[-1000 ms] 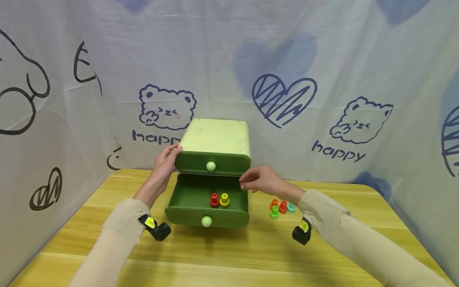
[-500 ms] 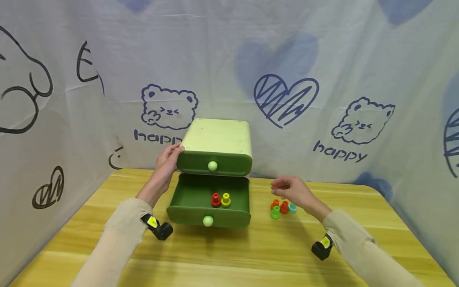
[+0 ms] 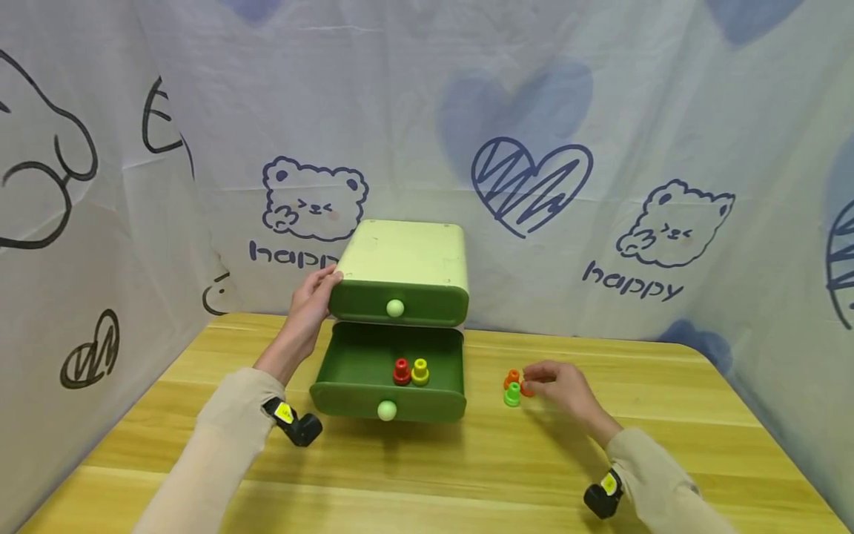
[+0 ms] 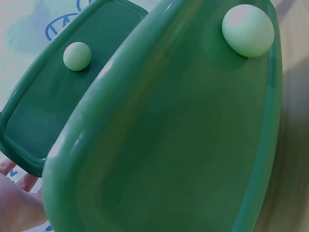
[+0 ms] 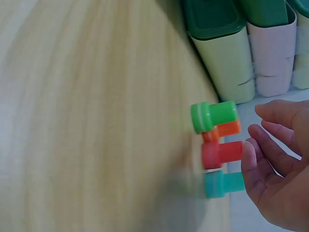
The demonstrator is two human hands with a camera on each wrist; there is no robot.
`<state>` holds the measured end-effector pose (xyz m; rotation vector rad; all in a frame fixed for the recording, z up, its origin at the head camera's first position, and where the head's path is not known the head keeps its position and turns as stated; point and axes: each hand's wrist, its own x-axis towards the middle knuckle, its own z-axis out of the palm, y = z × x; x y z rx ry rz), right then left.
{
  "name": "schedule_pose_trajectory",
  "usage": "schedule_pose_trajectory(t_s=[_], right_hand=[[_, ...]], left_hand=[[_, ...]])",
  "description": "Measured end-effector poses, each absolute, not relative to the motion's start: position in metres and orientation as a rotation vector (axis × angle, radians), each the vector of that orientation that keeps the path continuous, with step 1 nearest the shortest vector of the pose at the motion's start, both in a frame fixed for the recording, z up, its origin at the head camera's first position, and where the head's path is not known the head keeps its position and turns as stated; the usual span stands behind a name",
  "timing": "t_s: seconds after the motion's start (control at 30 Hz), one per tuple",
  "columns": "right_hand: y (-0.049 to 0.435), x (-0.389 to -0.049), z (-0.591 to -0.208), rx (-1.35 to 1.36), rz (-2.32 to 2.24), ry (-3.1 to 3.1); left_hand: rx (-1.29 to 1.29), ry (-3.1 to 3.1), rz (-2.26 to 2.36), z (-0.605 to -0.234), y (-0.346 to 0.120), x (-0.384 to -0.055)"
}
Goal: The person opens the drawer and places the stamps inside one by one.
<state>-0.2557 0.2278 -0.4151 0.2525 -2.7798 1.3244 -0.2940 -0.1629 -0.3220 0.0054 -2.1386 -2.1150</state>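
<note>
A small cabinet (image 3: 407, 256) with a pale yellow top shell stands at the table's back; its upper green drawer (image 3: 363, 302) is in. The lower drawer (image 3: 327, 403) is pulled out and holds a red stepped peg (image 3: 401, 372) and a yellow one (image 3: 420, 372). My left hand (image 3: 308, 308) rests on the cabinet's upper left side, fingertips at the top edge. My right hand (image 3: 563, 389) hovers at the pegs on the table, fingers loosely bent and apart, close to the red peg (image 5: 222, 154) and cyan peg (image 5: 223, 183). A green peg (image 3: 511, 394) and an orange peg (image 3: 511, 380) stand beside them.
The wooden table (image 3: 427, 482) reaches back to a printed white cloth (image 3: 534, 89). Round pale knobs stick out of both drawer fronts, the lower knob (image 3: 387, 410) toward me. The open drawer overhangs the table in front of the cabinet.
My right hand has moved right from beside the open drawer and down to the group of pegs, now hiding the cyan one in the head view. My left hand stays put.
</note>
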Motion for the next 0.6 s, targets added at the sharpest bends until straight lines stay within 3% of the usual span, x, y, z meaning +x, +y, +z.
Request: schedule_pose_trajectory(t_s=[0.6], right_hand=[[0.216,-0.251,-0.438,0.118,1.44,-2.76]], left_hand=[[0.01,-2.129,-2.116,-0.322,-0.162,-0.294]])
